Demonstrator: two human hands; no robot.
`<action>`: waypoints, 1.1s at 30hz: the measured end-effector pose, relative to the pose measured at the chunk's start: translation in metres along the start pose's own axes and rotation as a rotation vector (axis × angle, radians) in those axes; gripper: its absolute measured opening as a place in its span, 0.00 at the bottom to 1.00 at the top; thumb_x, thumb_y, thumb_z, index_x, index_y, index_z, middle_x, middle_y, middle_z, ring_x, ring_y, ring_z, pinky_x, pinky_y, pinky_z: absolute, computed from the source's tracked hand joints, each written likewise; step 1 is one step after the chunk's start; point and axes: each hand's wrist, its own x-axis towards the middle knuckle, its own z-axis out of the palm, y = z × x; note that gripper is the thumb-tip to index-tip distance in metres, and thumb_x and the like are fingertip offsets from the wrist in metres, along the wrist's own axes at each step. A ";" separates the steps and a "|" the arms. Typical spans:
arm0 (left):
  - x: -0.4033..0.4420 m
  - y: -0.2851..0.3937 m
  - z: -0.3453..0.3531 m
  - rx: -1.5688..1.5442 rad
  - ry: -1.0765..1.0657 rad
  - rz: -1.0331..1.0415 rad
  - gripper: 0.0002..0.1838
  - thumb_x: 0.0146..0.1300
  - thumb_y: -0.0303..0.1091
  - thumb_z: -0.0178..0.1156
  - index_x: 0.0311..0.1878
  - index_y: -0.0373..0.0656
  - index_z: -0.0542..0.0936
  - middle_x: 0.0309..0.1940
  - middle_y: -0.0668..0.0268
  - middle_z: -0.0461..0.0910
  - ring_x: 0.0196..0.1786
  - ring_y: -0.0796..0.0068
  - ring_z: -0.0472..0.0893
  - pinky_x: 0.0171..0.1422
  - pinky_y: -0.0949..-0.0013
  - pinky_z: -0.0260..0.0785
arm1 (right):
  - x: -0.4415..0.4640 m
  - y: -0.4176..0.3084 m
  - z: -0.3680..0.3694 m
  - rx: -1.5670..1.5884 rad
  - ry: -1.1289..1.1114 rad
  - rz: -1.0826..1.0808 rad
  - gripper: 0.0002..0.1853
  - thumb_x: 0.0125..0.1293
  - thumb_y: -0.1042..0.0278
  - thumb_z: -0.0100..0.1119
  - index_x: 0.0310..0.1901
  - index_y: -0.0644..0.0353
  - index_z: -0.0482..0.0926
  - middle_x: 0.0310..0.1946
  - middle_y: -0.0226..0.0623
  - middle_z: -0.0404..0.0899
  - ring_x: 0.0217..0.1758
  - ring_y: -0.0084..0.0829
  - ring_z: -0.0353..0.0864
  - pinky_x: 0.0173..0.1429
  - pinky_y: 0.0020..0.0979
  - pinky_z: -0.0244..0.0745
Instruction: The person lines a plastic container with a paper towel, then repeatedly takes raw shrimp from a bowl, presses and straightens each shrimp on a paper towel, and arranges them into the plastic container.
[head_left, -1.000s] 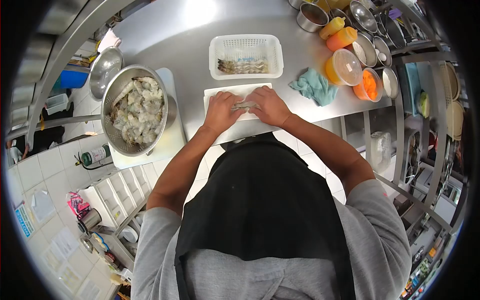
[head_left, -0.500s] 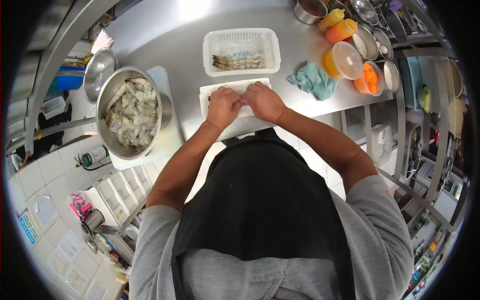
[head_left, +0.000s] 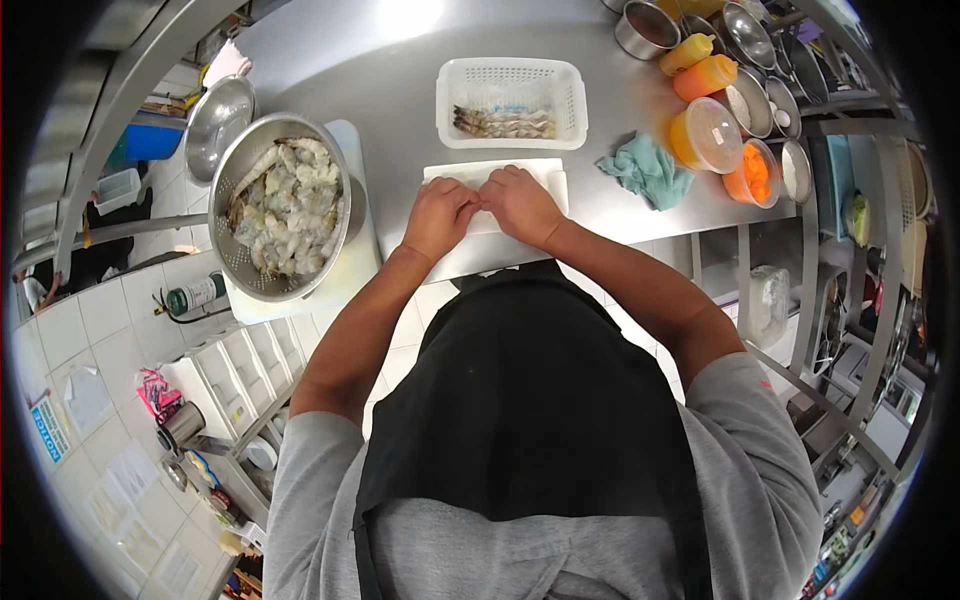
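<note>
My left hand and my right hand meet over a small white board near the table's front edge. Fingers of both hands are closed together in a pinch on what looks like a shrimp, mostly hidden by them. Just beyond the board stands a white perforated plastic basket, with several straightened shrimp lying side by side inside. Off to the left, a metal colander holds a heap of grey raw shrimp.
Under the colander lies a pale cutting board. A metal bowl is behind it. On the right are a teal cloth, squeeze bottles, a lidded orange tub and an orange-filled container. The metal table ends close to my apron.
The whole table scene has shifted slightly right and up in view. My hands stay pinched together over the white board, with fingertips slightly repositioned.
</note>
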 end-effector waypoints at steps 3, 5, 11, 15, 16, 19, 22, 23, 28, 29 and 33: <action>-0.003 -0.002 0.002 0.011 -0.002 -0.017 0.05 0.62 0.28 0.75 0.41 0.45 0.89 0.39 0.64 0.86 0.49 0.54 0.84 0.57 0.51 0.74 | 0.002 0.005 -0.001 -0.009 -0.012 -0.043 0.02 0.67 0.69 0.68 0.39 0.56 0.85 0.40 0.38 0.82 0.49 0.45 0.82 0.58 0.45 0.78; -0.004 -0.002 0.004 0.021 -0.008 -0.025 0.05 0.62 0.29 0.75 0.41 0.45 0.89 0.39 0.64 0.86 0.50 0.54 0.84 0.58 0.51 0.73 | 0.003 0.005 -0.001 0.000 -0.033 -0.054 0.02 0.67 0.70 0.68 0.38 0.56 0.85 0.40 0.39 0.82 0.49 0.45 0.83 0.58 0.45 0.79; -0.004 -0.002 0.003 0.063 -0.007 -0.031 0.06 0.61 0.30 0.75 0.40 0.46 0.89 0.39 0.65 0.86 0.51 0.54 0.83 0.57 0.49 0.72 | 0.008 0.002 -0.002 -0.070 -0.110 -0.026 0.02 0.67 0.71 0.66 0.38 0.57 0.86 0.39 0.40 0.83 0.49 0.46 0.84 0.58 0.46 0.80; -0.004 -0.001 0.005 0.115 -0.022 -0.044 0.06 0.60 0.30 0.76 0.40 0.46 0.89 0.40 0.65 0.87 0.52 0.54 0.83 0.55 0.48 0.72 | 0.008 -0.005 -0.003 -0.116 -0.139 0.006 0.04 0.67 0.70 0.65 0.40 0.56 0.87 0.41 0.41 0.84 0.50 0.46 0.85 0.59 0.46 0.81; -0.003 0.000 0.005 0.133 -0.026 -0.046 0.06 0.60 0.30 0.76 0.41 0.46 0.90 0.40 0.65 0.87 0.53 0.55 0.83 0.55 0.48 0.72 | 0.009 -0.005 -0.003 -0.127 -0.155 0.010 0.04 0.68 0.70 0.66 0.41 0.56 0.88 0.41 0.42 0.85 0.51 0.47 0.86 0.59 0.46 0.81; -0.001 -0.003 0.009 0.169 -0.046 -0.057 0.03 0.61 0.31 0.74 0.38 0.48 0.90 0.39 0.68 0.86 0.52 0.57 0.83 0.55 0.47 0.71 | 0.012 -0.003 -0.003 -0.152 -0.217 0.050 0.05 0.69 0.68 0.67 0.42 0.55 0.88 0.43 0.44 0.85 0.52 0.48 0.86 0.60 0.46 0.81; 0.004 -0.013 0.001 0.121 -0.178 -0.053 0.07 0.61 0.32 0.77 0.41 0.46 0.90 0.43 0.66 0.88 0.56 0.55 0.83 0.60 0.49 0.72 | 0.019 0.002 -0.005 -0.139 -0.336 0.099 0.06 0.69 0.66 0.68 0.43 0.56 0.88 0.44 0.46 0.85 0.53 0.49 0.86 0.61 0.48 0.81; 0.005 -0.008 -0.005 0.106 -0.141 -0.045 0.07 0.61 0.32 0.77 0.42 0.46 0.90 0.43 0.66 0.88 0.57 0.55 0.83 0.61 0.49 0.72 | 0.023 0.001 -0.011 -0.130 -0.386 0.114 0.06 0.69 0.65 0.69 0.43 0.56 0.88 0.44 0.46 0.85 0.54 0.49 0.86 0.62 0.49 0.81; -0.012 -0.008 -0.018 0.114 -0.094 -0.096 0.07 0.64 0.33 0.76 0.44 0.48 0.91 0.46 0.67 0.88 0.60 0.56 0.82 0.66 0.47 0.70 | 0.015 -0.015 -0.012 -0.117 -0.188 0.064 0.07 0.69 0.63 0.70 0.42 0.56 0.87 0.45 0.42 0.85 0.58 0.48 0.84 0.61 0.53 0.79; -0.014 -0.006 -0.019 0.123 -0.086 -0.102 0.07 0.64 0.33 0.76 0.44 0.48 0.91 0.45 0.67 0.88 0.60 0.56 0.82 0.65 0.46 0.70 | 0.016 -0.018 -0.006 -0.080 -0.154 0.081 0.07 0.69 0.63 0.70 0.42 0.55 0.87 0.45 0.41 0.84 0.58 0.48 0.84 0.60 0.53 0.78; -0.017 -0.011 -0.014 0.117 -0.023 -0.082 0.06 0.62 0.31 0.76 0.42 0.49 0.91 0.42 0.67 0.88 0.58 0.56 0.83 0.60 0.44 0.72 | 0.016 -0.025 0.009 -0.056 -0.078 0.139 0.05 0.69 0.64 0.69 0.41 0.54 0.87 0.44 0.39 0.84 0.56 0.46 0.84 0.58 0.51 0.78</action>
